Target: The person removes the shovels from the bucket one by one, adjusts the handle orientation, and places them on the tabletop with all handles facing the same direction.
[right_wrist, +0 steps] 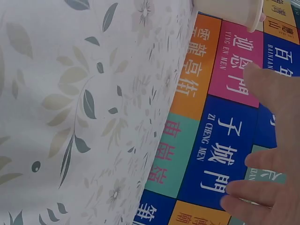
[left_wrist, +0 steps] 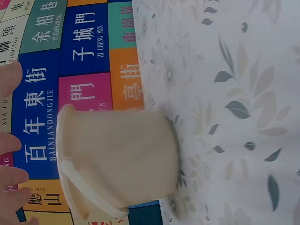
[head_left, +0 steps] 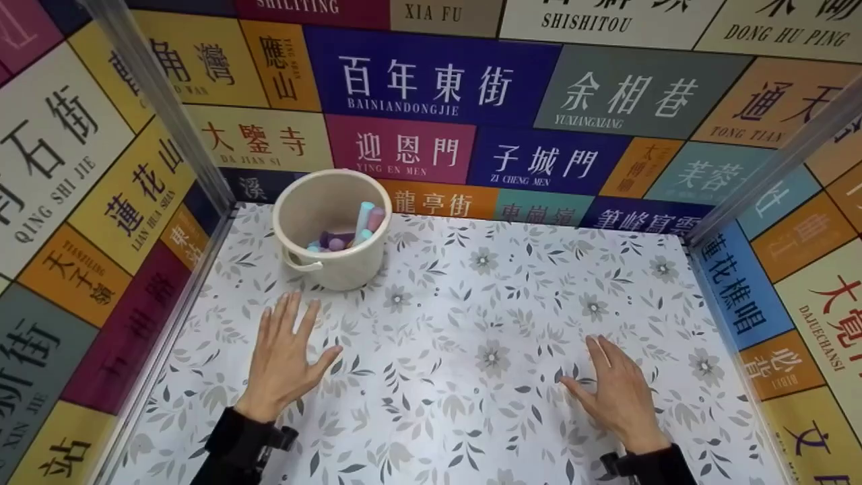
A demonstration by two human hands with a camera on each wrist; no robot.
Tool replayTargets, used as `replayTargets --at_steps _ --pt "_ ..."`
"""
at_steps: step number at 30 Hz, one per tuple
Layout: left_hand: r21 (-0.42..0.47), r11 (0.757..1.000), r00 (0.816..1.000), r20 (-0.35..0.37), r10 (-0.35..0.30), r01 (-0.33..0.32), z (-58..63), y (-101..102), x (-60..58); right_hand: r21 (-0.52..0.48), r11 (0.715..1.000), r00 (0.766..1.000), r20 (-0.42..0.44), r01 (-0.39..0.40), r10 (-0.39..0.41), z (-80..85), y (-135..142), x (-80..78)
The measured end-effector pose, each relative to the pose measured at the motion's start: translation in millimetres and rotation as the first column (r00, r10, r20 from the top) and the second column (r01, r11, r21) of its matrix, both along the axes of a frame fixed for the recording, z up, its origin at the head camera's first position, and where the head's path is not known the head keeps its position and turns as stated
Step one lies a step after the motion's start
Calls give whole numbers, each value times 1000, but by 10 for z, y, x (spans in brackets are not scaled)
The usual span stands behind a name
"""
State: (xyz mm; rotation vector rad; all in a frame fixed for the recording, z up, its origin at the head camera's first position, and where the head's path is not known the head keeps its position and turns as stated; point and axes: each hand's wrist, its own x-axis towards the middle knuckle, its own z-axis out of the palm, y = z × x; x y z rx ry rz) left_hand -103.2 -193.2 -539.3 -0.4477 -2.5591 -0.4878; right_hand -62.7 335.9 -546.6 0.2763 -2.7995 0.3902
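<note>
A cream plastic bucket (head_left: 333,269) stands upright at the back left of the table, its handle (head_left: 303,264) hanging down on the near side. Inside it lie several small pastel pieces (head_left: 364,217), blue, pink and purple; their kind is hard to make out. My left hand (head_left: 281,360) hovers just in front of the bucket, fingers spread and apart from it. To the right, my right hand (head_left: 616,391) is held over the table with its thumb out and nothing in it. The left wrist view shows the bucket (left_wrist: 117,154) from the side, with left fingertips (left_wrist: 9,143) at the edge.
The table (head_left: 438,404) has a white cover printed with leaves and flowers. Behind it rises a wall (head_left: 431,74) of colourful sign panels, with more panels along both sides. Clear edge strips (head_left: 172,114) run up the corners. Black straps (head_left: 246,438) sit on the wrists.
</note>
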Motion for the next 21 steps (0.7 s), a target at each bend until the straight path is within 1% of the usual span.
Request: replayTargets --at_steps 4,7,9,14,17,19,21 --pt "23 1000 1000 -21 -15 15 165 -64 -148 -3 1000 1000 -26 -13 13 20 -20 31" --pt "54 998 1000 -3 -14 14 339 -120 -295 -4 1000 999 -42 -25 25 43 -39 52" --pt "85 996 1000 23 -9 8 467 -151 -409 -6 999 998 -48 -34 34 56 -54 59" --pt "134 991 995 103 9 -23 779 -186 -706 -1 999 998 -48 -44 44 79 -90 70" --pt "139 989 986 166 19 -43 950 -176 -881 5 999 998 -43 -43 43 79 -107 77" --pt "139 989 974 226 23 -55 1047 -159 -993 7 999 998 -41 -45 45 74 -118 80" --pt "132 989 957 290 28 -69 1127 -138 -1100 17 999 998 -46 -51 52 68 -125 82"
